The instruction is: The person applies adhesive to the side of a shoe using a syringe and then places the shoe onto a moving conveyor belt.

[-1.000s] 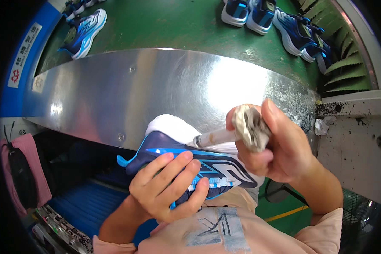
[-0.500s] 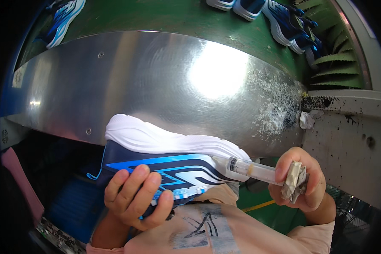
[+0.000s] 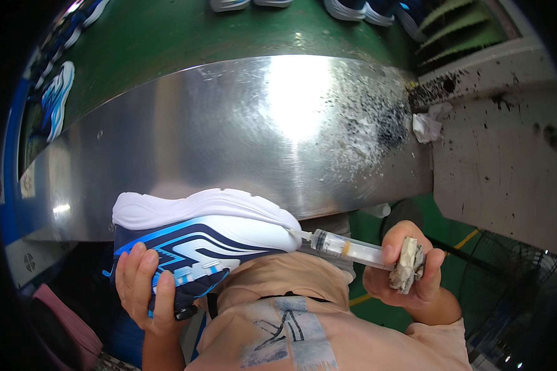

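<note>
My left hand (image 3: 151,287) is closed round the upper of a sneaker (image 3: 216,238), which lies on its side in the air with its white sole turned away from me. The sneaker is navy, blue and white, its toe pointing right. In my right hand (image 3: 405,266) is a clear plastic syringe (image 3: 346,246), its needle tip at the seam between sole and upper near the toe. Yellowish fluid or a plunger end shows inside the barrel. A crumpled, tape-like wad (image 3: 407,266) covers the syringe's rear end, between my fingers.
Beyond the sneaker stretches a steel ledge (image 3: 185,142), flecked with white and dark residue at its right. A green conveyor surface (image 3: 167,46) behind it carries several similar shoes (image 3: 57,102). Crumpled white paper (image 3: 427,125) sits by the stained grey metal panel (image 3: 495,148) at right.
The sneaker and my left hand have shifted left, and the syringe with my right hand has also moved left. The needle tip has gone from the shoe's side to its toe end.
</note>
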Demonstrator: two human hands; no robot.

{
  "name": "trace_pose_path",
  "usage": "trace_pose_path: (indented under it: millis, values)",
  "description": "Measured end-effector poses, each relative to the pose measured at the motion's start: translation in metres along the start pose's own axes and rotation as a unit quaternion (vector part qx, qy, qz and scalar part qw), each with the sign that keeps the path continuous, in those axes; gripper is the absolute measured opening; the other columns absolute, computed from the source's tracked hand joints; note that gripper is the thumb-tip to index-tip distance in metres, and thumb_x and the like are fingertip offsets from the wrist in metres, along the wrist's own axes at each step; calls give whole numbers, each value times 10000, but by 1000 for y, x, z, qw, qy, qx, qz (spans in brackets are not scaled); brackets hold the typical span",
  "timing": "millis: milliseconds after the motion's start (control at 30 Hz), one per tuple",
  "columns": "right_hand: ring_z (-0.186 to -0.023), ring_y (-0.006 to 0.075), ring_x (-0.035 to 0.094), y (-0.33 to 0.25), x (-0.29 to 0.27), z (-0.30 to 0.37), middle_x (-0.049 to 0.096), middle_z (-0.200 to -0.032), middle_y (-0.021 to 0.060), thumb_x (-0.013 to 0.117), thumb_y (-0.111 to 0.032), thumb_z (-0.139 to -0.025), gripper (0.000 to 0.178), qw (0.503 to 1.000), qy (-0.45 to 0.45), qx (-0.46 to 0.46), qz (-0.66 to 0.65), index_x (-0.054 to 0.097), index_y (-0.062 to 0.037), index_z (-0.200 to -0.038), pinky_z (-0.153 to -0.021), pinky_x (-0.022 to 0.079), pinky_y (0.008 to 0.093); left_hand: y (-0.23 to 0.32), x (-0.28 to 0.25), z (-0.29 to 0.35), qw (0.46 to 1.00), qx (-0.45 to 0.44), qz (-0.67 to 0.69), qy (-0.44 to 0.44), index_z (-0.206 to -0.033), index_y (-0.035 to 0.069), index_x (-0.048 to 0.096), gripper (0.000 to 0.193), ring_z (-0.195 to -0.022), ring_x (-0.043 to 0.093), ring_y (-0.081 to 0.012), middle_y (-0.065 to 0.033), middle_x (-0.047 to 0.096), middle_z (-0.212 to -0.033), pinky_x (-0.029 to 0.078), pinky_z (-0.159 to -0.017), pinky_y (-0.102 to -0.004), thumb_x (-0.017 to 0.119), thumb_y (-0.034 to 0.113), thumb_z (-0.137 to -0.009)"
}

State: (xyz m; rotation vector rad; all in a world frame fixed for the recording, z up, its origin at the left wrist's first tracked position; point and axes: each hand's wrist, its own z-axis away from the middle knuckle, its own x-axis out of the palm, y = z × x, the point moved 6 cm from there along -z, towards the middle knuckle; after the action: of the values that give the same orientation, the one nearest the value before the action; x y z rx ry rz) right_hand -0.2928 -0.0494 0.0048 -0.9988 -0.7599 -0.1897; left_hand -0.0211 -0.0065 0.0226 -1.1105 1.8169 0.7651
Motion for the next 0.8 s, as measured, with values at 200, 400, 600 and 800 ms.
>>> trace_pose_path:
  millis: [200, 400, 600, 800]
  values:
    - [-687, 87, 519, 5, -4, 8, 546, -822, 44, 458, -680, -808, 786, 1000, 7, -6, 16, 443, 20, -1165, -596, 422, 217, 4, -2, -20, 1000, -4, 1, -8, -1139, 15, 483, 497, -1044, 579, -407, -212, 565, -1157, 459, -917, -535, 736, 238, -773]
    - [-792, 108, 562, -3, 16, 5, 593, -926, 70, 484, -579, -866, 711, 993, -13, -16, 117, 442, 57, -1180, -702, 459, 239, 0, 0, -38, 1000, -25, 4, -11, -1086, 44, 505, 504, -999, 601, -382, -182, 595, -1116, 485, -879, -508, 764, 319, -753]
    - [-806, 176, 643, 6, 15, -1, 650, -961, 117, 575, -486, -875, 620, 975, -66, -93, 193, 490, 63, -1150, -694, 505, 270, -9, 4, -59, 998, -30, 36, -46, -1078, 27, 546, 501, -958, 609, -383, -197, 611, -1080, 483, -862, -479, 773, 300, -724]
    - [-801, 180, 652, 13, 12, -12, 651, -960, 124, 578, -489, -872, 626, 974, -40, -99, 198, 488, 64, -1149, -685, 510, 270, -23, 6, -85, 987, -61, 109, -101, -1087, -12, 589, 608, -1017, 606, -355, -203, 620, -1093, 473, -894, -395, 853, 143, -562]
